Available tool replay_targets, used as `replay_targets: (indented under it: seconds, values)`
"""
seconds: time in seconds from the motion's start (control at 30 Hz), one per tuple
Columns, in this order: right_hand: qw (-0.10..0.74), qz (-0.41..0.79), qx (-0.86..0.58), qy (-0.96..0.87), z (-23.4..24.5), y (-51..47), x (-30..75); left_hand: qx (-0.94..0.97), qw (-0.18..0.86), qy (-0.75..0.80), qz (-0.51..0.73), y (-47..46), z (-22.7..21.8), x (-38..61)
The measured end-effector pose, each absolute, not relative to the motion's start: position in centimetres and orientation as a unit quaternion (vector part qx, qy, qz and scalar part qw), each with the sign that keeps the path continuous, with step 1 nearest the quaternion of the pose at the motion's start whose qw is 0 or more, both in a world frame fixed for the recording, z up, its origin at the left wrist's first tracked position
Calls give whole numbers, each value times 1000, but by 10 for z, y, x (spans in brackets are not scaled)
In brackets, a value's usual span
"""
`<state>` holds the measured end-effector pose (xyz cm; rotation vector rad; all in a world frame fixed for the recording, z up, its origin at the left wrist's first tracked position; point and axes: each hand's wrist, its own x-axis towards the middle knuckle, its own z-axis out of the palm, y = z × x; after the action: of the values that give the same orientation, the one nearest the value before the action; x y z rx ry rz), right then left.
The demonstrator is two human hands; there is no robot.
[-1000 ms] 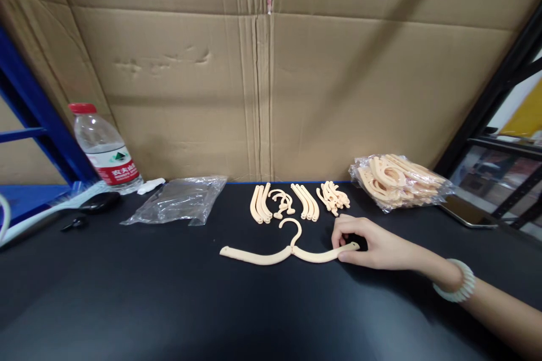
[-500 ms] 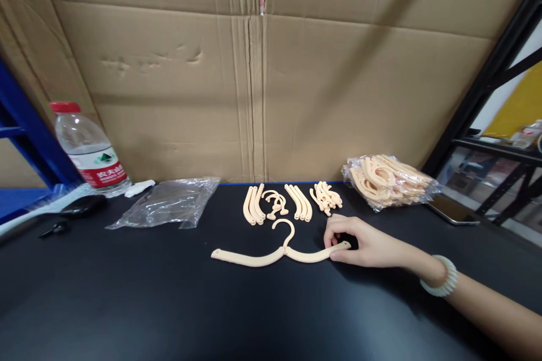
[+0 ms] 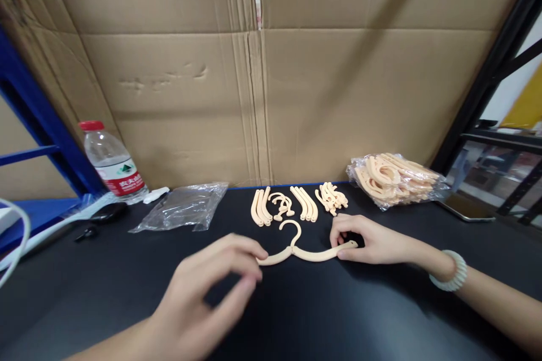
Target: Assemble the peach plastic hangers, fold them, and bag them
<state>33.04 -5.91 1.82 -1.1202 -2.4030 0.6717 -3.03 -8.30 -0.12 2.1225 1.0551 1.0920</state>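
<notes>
A cream plastic hanger [image 3: 305, 252] lies flat on the black table [image 3: 105, 287], hook pointing away from me. My right hand [image 3: 368, 240] pinches the hanger's right tip between thumb and fingers. My left hand [image 3: 212, 287] has come in over the hanger's left arm and hides its end; the fingers are curled and slightly blurred, and I cannot make out whether they grip the arm. Behind the hanger lie small rows of loose cream hanger parts [image 3: 296, 203].
A clear bag of more cream parts [image 3: 396, 177] sits at the back right, beside a dark phone [image 3: 468, 208]. An empty clear bag [image 3: 182, 206] and a water bottle [image 3: 114, 163] stand back left. A cardboard wall [image 3: 262, 84] closes the rear.
My left hand has entered from the bottom and now covers the hanger's left end. The right hand stays on the right tip. The camera tilted slightly.
</notes>
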Motion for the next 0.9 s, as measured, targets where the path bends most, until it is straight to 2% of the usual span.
replay_targets:
  seconds: [0.13,0.27,0.9]
  values:
    - [182,227,-407,-866,21,-60,334,689,436,425,392,-44,25,-5]
    - [164,229,-411,-867,22,-62,336,620,495,433,428,-32,14,-10]
    - [160,222,-417,-867,21,-62,336,639,429,464,439,-33,7,-10]
